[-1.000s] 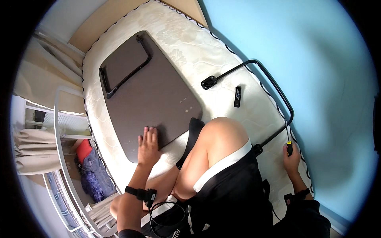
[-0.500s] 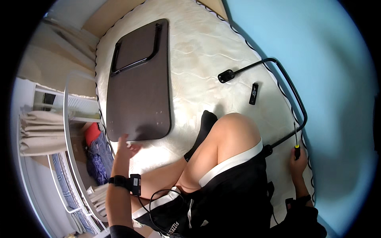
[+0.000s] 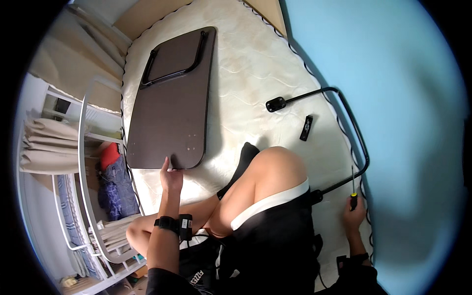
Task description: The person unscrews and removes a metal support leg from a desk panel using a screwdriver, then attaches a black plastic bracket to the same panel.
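Note:
A dark brown folding-table top (image 3: 172,115) lies underside up on the mattress, with one black U-shaped leg (image 3: 172,77) folded against its far part. Small screw holes show near its close right corner. My left hand (image 3: 171,178) grips the near edge of the tabletop, thumb on top and the other fingers at the edge, partly hidden. At the far right, my right hand (image 3: 354,215) is closed round a screwdriver (image 3: 353,200) with a black and yellow handle, its shaft pointing away from me. A detached black U-shaped leg (image 3: 354,120) with end brackets lies beside the wall.
A small black object (image 3: 306,128) rests on the quilted cream mattress (image 3: 246,88) between the tabletop and the loose leg. My bent legs (image 3: 275,182) take up the near middle. A blue wall (image 3: 393,98) bounds the right; a white bed rail (image 3: 82,162) and folded clothes (image 3: 118,191) are left.
My left hand has moved from just beside the tabletop's near left corner onto its near edge and taken hold. The view has shifted slightly; my right hand still holds the screwdriver.

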Demonstrator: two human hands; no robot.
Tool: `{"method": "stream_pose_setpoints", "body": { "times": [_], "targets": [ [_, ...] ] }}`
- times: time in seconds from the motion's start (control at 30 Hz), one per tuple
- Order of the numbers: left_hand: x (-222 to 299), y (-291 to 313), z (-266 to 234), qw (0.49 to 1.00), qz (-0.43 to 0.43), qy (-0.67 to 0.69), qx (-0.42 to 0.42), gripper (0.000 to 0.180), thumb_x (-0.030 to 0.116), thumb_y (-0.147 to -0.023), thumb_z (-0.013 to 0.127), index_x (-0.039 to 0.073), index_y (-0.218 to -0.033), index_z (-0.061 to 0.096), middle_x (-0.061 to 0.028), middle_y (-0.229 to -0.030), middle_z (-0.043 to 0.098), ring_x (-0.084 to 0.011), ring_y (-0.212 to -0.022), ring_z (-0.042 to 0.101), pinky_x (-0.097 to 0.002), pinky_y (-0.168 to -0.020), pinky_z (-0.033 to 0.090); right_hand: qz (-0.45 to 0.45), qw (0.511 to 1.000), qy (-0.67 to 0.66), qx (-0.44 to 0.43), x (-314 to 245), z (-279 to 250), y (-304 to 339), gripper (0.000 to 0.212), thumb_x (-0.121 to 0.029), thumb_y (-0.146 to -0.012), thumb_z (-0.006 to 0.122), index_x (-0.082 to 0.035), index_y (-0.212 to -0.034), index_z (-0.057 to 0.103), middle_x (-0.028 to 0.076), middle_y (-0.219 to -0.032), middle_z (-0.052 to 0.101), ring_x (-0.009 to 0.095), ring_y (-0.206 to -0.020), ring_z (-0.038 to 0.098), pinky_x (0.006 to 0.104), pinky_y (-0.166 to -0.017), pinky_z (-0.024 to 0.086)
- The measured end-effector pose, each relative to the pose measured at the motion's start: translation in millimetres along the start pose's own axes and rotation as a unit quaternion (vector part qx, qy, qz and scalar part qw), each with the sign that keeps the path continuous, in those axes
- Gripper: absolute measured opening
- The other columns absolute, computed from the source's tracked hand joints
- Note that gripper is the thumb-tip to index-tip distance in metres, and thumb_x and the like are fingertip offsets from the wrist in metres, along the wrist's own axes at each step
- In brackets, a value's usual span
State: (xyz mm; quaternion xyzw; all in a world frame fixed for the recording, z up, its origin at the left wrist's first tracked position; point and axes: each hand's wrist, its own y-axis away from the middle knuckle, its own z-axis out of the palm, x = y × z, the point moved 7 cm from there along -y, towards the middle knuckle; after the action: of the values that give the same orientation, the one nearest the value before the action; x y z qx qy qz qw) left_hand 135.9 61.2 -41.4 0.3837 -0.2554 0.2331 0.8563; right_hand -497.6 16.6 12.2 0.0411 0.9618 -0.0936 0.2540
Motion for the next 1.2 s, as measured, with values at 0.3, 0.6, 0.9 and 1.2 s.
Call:
{"method": "stream_pose_setpoints", "body": {
  "times": [0.3, 0.6, 0.9, 1.2],
  "targets": [
    [86, 87, 50, 0.997, 0.040, -0.068, -0.027, 0.017, 0.002, -0.087, 0.055, -0.002, -0.104, 0.054, -0.0106, -0.102, 0.060, -0.0207, -0.096, 0.059, -0.0316, -0.089, 0.050, 0.219, 0.934, -0.280, -0.045, 20, -4, 7, 0.017, -0.014, -0.090, 0.057, -0.003, -0.087, 0.045, 0.001, -0.063, 0.046, 0.011, -0.045, 0.045, 0.0255, -0.041, 0.038],
    [210, 283, 37, 0.963, 0.138, -0.228, 0.051, 0.014, 0.007, -0.085, 0.054, 0.001, -0.097, 0.059, -0.0082, -0.094, 0.063, -0.0161, -0.091, 0.059, -0.0296, -0.084, 0.046, 0.124, 0.805, -0.534, -0.226, -193, -35, -29, 0.012, -0.019, -0.094, 0.050, -0.009, -0.091, 0.044, 0.002, -0.067, 0.045, 0.011, -0.044, 0.046, 0.0233, -0.037, 0.035],
    [348, 414, -27, 0.845, 0.296, -0.393, 0.210, 0.033, 0.022, -0.079, 0.059, -0.002, -0.101, 0.057, -0.0089, -0.079, 0.060, -0.0156, -0.071, 0.059, -0.0254, -0.066, 0.048, -0.007, 0.717, -0.530, -0.453, -373, 21, -19, 0.013, -0.014, -0.092, 0.055, -0.006, -0.096, 0.046, 0.004, -0.076, 0.054, 0.010, -0.054, 0.053, 0.0225, -0.045, 0.042],
    [412, 419, 46, 0.784, 0.372, -0.473, 0.150, 0.044, 0.039, -0.079, 0.059, 0.001, -0.101, 0.058, -0.0087, -0.076, 0.060, -0.0157, -0.065, 0.061, -0.0247, -0.062, 0.050, -0.265, 0.755, -0.386, -0.459, -452, 81, 34, 0.027, -0.020, -0.088, 0.062, -0.001, -0.103, 0.051, 0.005, -0.089, 0.058, 0.014, -0.081, 0.056, 0.0284, -0.075, 0.046]
  ]
}}
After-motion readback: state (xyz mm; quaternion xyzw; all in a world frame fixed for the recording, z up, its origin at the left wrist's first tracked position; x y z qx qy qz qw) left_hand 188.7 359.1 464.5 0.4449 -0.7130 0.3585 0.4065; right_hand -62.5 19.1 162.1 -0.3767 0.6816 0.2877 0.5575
